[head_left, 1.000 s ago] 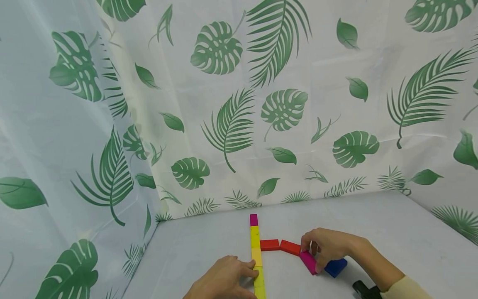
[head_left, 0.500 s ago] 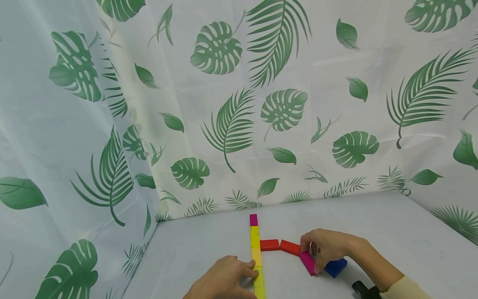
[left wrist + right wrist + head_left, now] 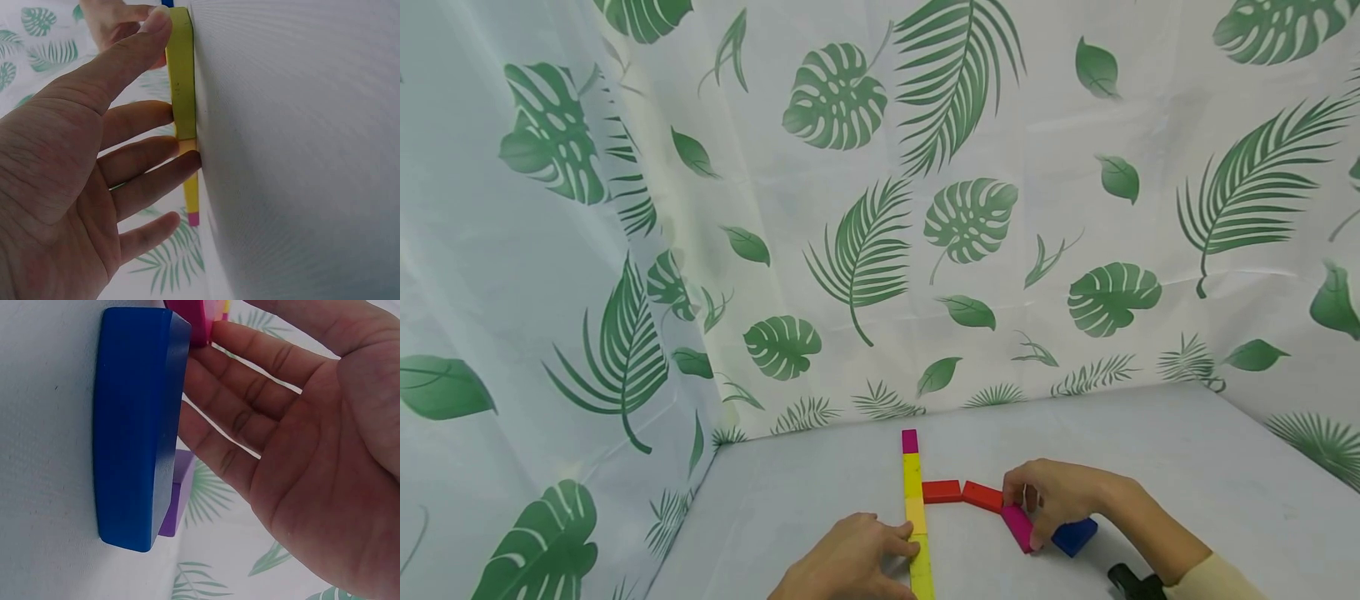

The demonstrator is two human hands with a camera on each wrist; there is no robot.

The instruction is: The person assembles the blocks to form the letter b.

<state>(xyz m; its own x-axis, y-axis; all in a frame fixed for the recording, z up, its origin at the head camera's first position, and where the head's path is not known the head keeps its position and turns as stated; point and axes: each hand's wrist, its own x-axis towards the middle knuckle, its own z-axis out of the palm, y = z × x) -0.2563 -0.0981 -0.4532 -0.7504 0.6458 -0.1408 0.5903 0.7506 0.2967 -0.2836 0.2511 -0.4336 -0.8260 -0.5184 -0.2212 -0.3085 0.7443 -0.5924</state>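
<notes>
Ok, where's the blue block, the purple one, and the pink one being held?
Blue block (image 3: 128,431): right wrist view, its broad face.
Purple block (image 3: 177,495): right wrist view, the part showing.
Held pink block (image 3: 1018,528): head view, its top.

Place: a small cloth-sided booth (image 3: 737,292); kind of building beyond it cannot be told. Sides: hanging white sheets (image 3: 1045,158), creased, printed with green leaves (image 3: 835,98), at the back and both flanks. Base: one pale, flat surface (image 3: 820,471), meeting the sheets at its far edge.
</notes>
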